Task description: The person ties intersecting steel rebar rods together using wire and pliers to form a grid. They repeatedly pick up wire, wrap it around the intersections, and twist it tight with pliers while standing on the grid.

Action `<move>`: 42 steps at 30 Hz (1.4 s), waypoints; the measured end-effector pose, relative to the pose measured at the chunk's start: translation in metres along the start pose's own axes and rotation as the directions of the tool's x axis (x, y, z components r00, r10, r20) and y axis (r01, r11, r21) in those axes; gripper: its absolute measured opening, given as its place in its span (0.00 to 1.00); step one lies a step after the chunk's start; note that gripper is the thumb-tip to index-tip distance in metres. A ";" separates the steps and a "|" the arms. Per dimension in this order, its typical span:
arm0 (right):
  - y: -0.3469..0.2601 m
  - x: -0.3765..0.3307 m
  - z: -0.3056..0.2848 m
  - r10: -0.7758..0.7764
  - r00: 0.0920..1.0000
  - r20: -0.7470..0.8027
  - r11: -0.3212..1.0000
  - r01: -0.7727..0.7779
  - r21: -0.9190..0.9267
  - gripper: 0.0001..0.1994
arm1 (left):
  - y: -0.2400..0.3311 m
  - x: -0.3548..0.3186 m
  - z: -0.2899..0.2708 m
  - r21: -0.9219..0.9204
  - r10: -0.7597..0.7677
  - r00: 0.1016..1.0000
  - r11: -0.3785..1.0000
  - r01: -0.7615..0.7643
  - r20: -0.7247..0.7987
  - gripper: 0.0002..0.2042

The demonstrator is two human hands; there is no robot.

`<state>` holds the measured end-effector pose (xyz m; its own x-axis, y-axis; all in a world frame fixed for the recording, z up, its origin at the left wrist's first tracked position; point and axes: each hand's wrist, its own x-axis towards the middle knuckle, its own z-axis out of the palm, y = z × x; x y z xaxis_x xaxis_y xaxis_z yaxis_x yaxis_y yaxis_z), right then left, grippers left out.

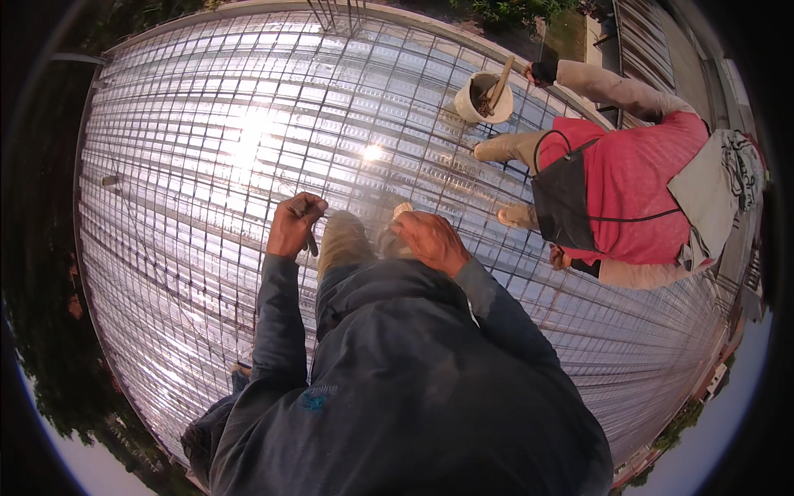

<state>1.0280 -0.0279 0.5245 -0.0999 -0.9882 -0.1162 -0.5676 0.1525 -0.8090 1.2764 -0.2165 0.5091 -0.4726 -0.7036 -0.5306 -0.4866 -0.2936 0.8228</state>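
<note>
My left hand (291, 225) is closed above the steel mesh, left of my knee. It grips a dark, slim tool (311, 242) whose end sticks out below the fingers; its exact kind does not show. My right hand (436, 241) is curled beside my right leg, fingers bent round a small pale tan piece (403, 210) that I cannot identify. Under both hands runs a grid of dark reinforcing bars (331, 132) over shiny silver sheeting (285, 99), where sun glare washes out detail.
A co-worker in a red shirt (633, 190) bends over the mesh at my right, wearing a dark pouch (571, 202). Near their feet stands a white bucket (465, 106) with a wooden handle (501, 83) in it. Upright bars (337, 16) rise at the far edge.
</note>
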 end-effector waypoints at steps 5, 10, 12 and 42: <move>0.024 0.033 -0.038 0.079 0.991 -0.106 0.996 -0.073 0.054 0.10 | 0.036 0.068 0.017 0.051 0.103 0.989 0.993 -0.109 0.105 0.09; 0.057 0.077 -0.070 0.187 0.962 -0.198 0.982 -0.175 0.074 0.10 | 0.083 0.161 0.039 0.100 0.120 0.964 0.984 -0.147 0.238 0.08; 0.075 0.101 -0.085 0.233 0.950 -0.206 0.973 -0.229 0.043 0.10 | 0.106 0.206 0.047 0.100 0.059 0.948 0.990 -0.095 0.313 0.08; 0.407 0.469 -0.212 0.027 1.000 0.016 0.996 -0.026 -0.080 0.06 | 0.162 0.636 0.112 0.440 -0.009 0.979 0.894 -0.084 0.205 0.04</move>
<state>0.5765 -0.4261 0.2630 -0.1019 -0.9838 -0.1472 -0.6282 0.1784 -0.7574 0.8147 -0.6396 0.2821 -0.6090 -0.5534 -0.5683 -0.7185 0.0815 0.6907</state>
